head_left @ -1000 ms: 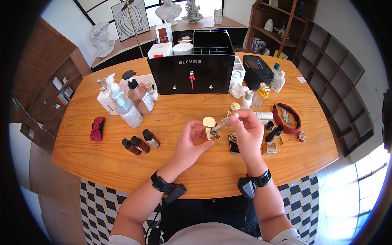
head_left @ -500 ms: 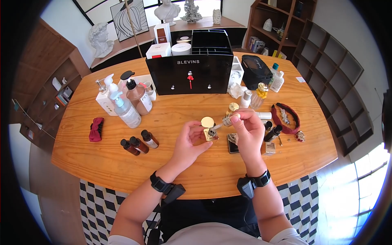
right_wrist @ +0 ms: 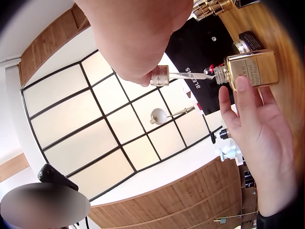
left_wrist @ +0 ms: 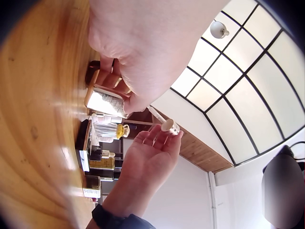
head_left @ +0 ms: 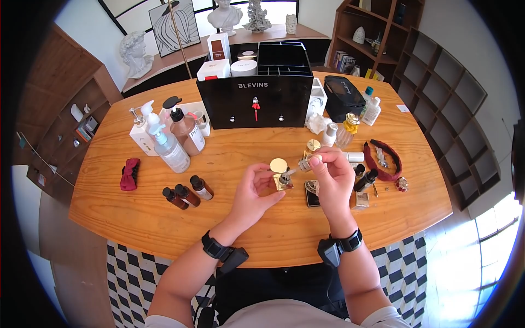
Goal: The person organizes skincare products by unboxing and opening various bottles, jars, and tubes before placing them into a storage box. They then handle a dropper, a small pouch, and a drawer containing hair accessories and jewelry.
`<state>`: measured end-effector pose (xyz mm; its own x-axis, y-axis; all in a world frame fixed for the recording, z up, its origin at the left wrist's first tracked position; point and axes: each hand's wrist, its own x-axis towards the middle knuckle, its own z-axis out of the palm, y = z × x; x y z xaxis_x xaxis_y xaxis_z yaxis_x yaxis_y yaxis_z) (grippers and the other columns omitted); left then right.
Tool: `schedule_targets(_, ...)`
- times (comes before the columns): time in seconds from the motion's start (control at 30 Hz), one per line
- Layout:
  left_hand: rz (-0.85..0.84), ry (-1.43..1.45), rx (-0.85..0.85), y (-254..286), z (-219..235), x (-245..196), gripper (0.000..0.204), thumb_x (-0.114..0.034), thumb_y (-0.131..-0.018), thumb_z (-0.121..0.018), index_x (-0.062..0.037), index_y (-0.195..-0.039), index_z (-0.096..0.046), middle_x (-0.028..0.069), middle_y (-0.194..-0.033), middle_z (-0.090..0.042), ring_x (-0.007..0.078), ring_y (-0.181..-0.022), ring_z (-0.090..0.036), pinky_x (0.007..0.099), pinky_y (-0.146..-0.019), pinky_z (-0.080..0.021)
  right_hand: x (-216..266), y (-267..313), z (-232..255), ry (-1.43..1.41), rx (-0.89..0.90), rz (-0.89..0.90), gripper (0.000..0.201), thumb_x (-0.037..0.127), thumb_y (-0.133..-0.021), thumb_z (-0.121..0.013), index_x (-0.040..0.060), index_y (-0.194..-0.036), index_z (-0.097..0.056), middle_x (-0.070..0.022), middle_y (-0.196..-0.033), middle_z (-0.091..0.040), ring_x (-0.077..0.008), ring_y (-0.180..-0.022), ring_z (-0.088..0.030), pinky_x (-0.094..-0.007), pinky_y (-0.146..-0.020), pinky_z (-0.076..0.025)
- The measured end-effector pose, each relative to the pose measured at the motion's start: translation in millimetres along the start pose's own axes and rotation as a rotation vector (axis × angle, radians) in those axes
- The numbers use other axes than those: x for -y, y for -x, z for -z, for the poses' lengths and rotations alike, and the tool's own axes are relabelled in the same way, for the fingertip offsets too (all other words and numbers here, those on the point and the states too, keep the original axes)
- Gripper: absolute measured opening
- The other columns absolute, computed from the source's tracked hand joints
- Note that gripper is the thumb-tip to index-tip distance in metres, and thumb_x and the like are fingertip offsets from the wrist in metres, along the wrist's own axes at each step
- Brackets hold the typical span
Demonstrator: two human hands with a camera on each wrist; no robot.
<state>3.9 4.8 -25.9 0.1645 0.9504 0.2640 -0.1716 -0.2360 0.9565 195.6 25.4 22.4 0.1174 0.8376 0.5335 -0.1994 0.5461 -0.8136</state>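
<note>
A gold glass bottle stands on the table, its neck uncapped, steadied between the thumb and fingers of my left hand. My right hand pinches a dropper cap above and to the right of it. In the right wrist view the glass pipette reaches to the bottle's mouth, its tip at the opening. A round gold lid shows just behind the bottle. The left wrist view shows the dropper cap in the right fingertips.
A black organizer stands behind the hands. Pump bottles and small brown bottles are on the left. A black compact, a headband and perfume lie or stand on the right.
The dropper in my right hand has shifted slightly relative to the bottle's mouth. My left hand keeps its hold on the bottle.
</note>
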Motion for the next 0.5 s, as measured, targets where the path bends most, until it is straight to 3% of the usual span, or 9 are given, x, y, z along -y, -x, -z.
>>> schedule_targets(0.5, 0.015, 0.004, 0.005, 0.1, 0.2, -0.8, 0.065, 0.011, -0.081, -0.076, -0.0053, -0.132, -0.039, 0.014, -0.124, -0.061, 0.0207, -0.12, -0.059, 0.0355, -0.108, -0.046, 1.8, 0.0, 0.0, 0.01, -0.004, -0.003, 0.008, 0.001, -0.092, -0.071, -0.0001, -0.091, -0.063, -0.0072, -0.101, -0.063, -0.0136, -0.093, -0.06, -0.0271, -0.085, -0.049)
